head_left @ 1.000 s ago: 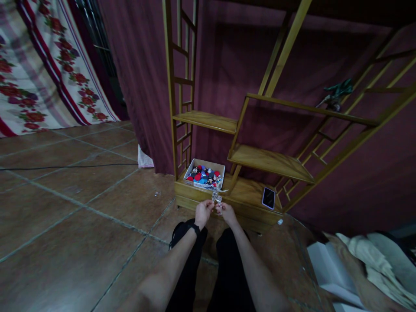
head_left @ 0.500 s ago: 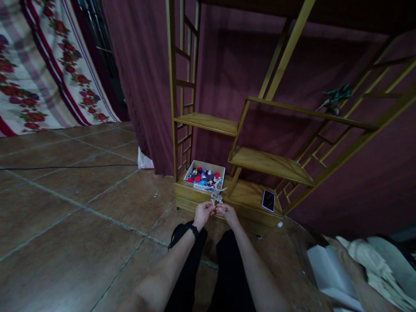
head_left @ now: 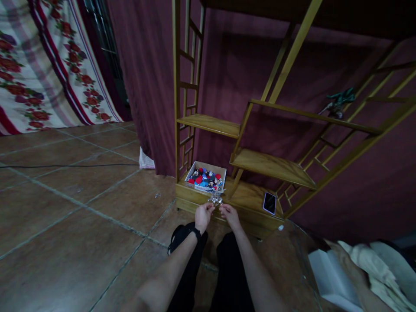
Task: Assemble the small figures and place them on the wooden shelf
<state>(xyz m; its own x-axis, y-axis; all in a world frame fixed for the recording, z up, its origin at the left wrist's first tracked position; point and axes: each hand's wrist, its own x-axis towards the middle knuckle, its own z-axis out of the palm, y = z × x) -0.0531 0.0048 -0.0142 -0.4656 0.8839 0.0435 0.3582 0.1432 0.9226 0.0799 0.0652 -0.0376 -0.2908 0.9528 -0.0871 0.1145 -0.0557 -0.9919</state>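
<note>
Left hand: the left hand [head_left: 203, 215], at lower centre of the frame, is closed at the fingertips on a small, glinting, clear-wrapped trinket [head_left: 216, 199]; a black wristband [head_left: 196, 232] is worn on its wrist.
Right hand: the right hand [head_left: 230, 214], just beside the left, is pinched on the other side of the same trinket. The hands are brought together, with only the trinket between them.
Held thing: the trinket is raised just above the fingertips, in front of the shelf base. It is too small and blurred for its form to be told.
Handling, as judged: a light pinch from both sides seems best. The wrapping looks thin and slippery, so short, even finger movements and hands held low over the base would limit a drop.
Box: a white, open cardboard box [head_left: 209, 165] stands just beyond the hands, at the left end of the base. It is filled with small red, blue and dark pieces [head_left: 204, 177].
Shelf unit: a yellow wooden lattice shelf unit [head_left: 250, 195] fills the centre and right of the frame.
Phone: a dark, flat smartphone [head_left: 269, 203] lies on the base, right of the hands and well apart from the box.
Legs: black trousers [head_left: 227, 268] are seen at bottom centre.
Surroundings: a brown tiled floor [head_left: 81, 208] lies at left, with a maroon curtain [head_left: 146, 78] behind it and a floral cloth [head_left: 39, 65] at upper left.
</note>
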